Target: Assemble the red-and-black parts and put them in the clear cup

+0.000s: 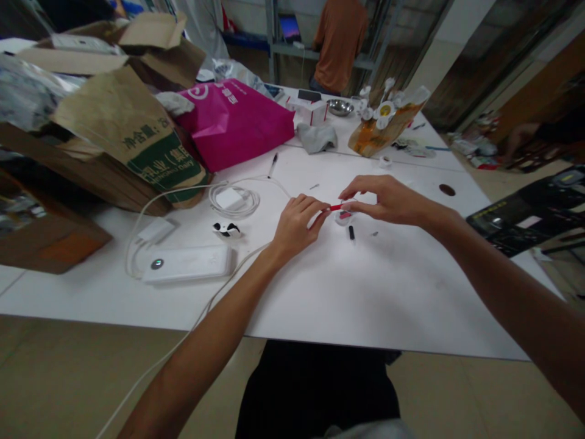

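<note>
A thin red stick-like piece (pixel 336 208) spans the gap between my two hands above the white table (pixel 329 286). The fingertips of my left hand (pixel 298 224) are closed on its left end. My right hand (pixel 386 199) has thumb and fingers curled at the other end, with the thumb against it; a fine pale strand shows beside these fingers. Just under the stick sits a small round whitish item (pixel 342 218) with red in it. Close by lie a short black piece (pixel 351 232) and a tiny grey bit (pixel 375 234).
To the left are a white power bank (pixel 188 264), a coiled white cable (pixel 234 210) and a black-and-white object (pixel 227 230). Behind stand a magenta bag (pixel 237 122), a paper sack (pixel 123 122) and a grey cloth (pixel 317 138). A person in orange (pixel 340 46) is beyond.
</note>
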